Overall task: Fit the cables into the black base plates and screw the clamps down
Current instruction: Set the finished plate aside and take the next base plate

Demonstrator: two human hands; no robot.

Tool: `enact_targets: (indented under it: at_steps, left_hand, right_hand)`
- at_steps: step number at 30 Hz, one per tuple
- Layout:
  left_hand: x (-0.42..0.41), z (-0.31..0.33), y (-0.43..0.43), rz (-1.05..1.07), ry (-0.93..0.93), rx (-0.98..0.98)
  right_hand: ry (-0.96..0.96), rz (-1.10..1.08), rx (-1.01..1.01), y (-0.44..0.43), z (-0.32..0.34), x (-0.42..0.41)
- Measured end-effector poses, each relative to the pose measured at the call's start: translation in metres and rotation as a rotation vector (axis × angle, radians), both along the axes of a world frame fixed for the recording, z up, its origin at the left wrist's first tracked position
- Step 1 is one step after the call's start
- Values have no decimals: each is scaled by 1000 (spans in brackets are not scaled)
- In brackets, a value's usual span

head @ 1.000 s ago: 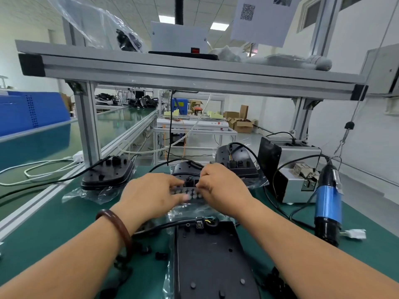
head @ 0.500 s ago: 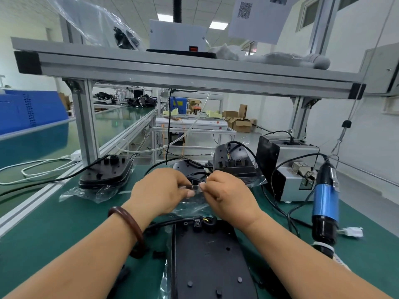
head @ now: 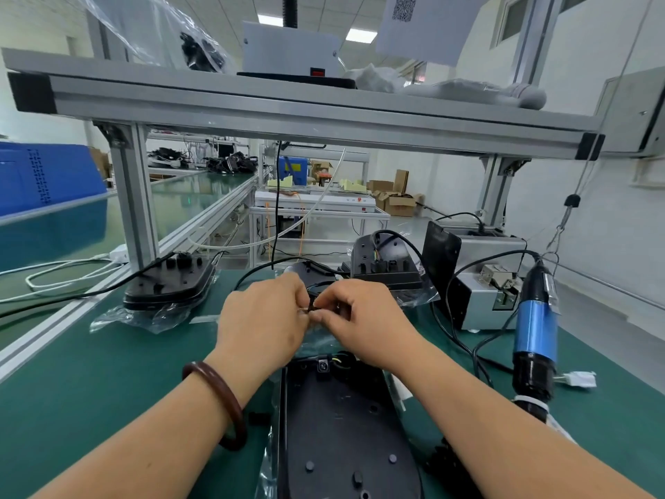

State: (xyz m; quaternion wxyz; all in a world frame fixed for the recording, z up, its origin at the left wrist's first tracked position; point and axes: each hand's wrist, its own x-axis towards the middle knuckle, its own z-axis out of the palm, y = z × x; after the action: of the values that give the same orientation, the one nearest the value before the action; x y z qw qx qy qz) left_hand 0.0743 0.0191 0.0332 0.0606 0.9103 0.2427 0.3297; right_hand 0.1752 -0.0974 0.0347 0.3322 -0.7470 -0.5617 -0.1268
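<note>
The green bench [head: 108,372] filled the lower half of the frame, and at bottom centre the nearest black base plate [head: 342,426] lay on it in a clear wrapper. Just above the plate's far end the left hand [head: 262,318] and right hand [head: 363,318] were close together. The fingers of both were curled in, with the tips pinched on the end of a thin cable [head: 320,284]; what exactly sat between the tips was too small to make out. To my eye that end was being readied for seating. It wanted a short grip near the tip and a straight, unkinked lay under what looked like the small clamp [head: 322,366], before anyone reached for the blue screwdriver [head: 534,329] at right. The plate's long axis ran from the bottom edge straight up the frame, its clamp end pointing away toward the hands.
</note>
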Motion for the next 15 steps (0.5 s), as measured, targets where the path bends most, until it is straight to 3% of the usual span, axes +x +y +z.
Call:
enact_targets:
  at_steps: [6,15]
  left_hand:
    - [0,-5,-1,-13,-3,150]
    - [1,-10,-4,13,19,219]
  right_hand:
    - [183,40,-50,1,3,2]
    - [269,67,-10,2,0,3]
